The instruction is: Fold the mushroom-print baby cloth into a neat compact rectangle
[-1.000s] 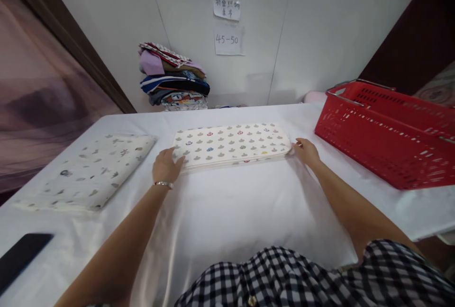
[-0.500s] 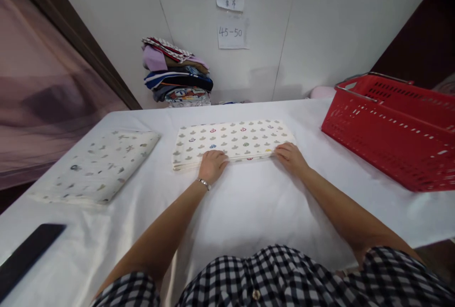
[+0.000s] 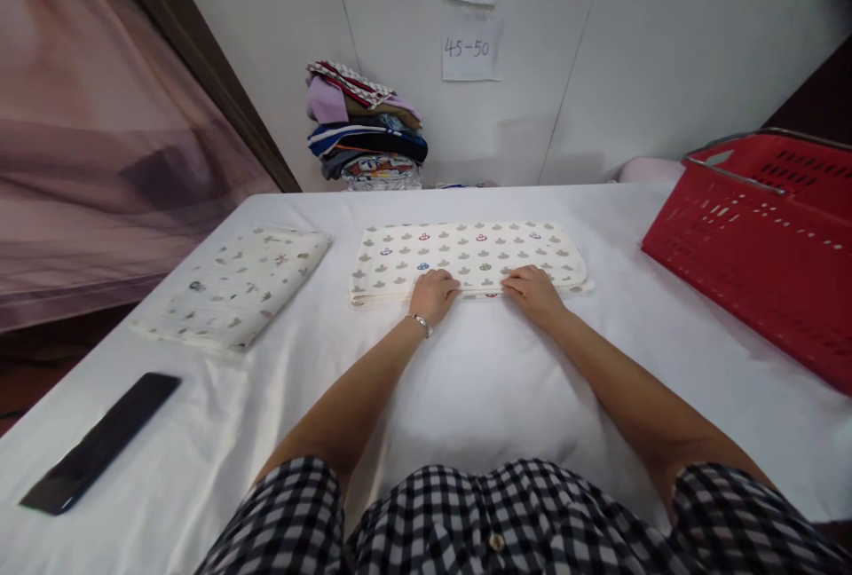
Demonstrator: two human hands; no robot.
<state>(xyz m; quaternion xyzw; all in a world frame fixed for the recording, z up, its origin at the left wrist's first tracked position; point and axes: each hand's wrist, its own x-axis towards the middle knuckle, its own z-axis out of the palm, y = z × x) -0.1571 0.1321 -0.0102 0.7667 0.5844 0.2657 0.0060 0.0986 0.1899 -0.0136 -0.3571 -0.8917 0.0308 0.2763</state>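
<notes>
Folded cloth [image 3: 469, 247], white with grey and coloured motifs, lies flat at mid-bench before the person. The bench [image 3: 619, 300] is covered by a white sheet, creased on the left. Behind stands a pale panelled wall [image 3: 645, 69] bearing two paper notes [image 3: 471, 51]; a pile of fabrics [image 3: 366, 131] sits against it. A pink curtain [image 3: 86, 140] hangs at left. A second cloth [image 3: 240, 291] and a dark flat strip [image 3: 103, 442] lie left; a red basket [image 3: 752, 247] stands right.

The folded cloth's long axis runs left to right, across the person's front, its layered long edge towards the body.

Left hand [image 3: 434, 294] and right hand [image 3: 531, 293] touch that edge near its middle, apart, fingers slightly bent and close together; whether they pinch it cannot be told.

The hands cover parts of the edge. The basket is cut off at right. The upper note's writing is hard to read.
</notes>
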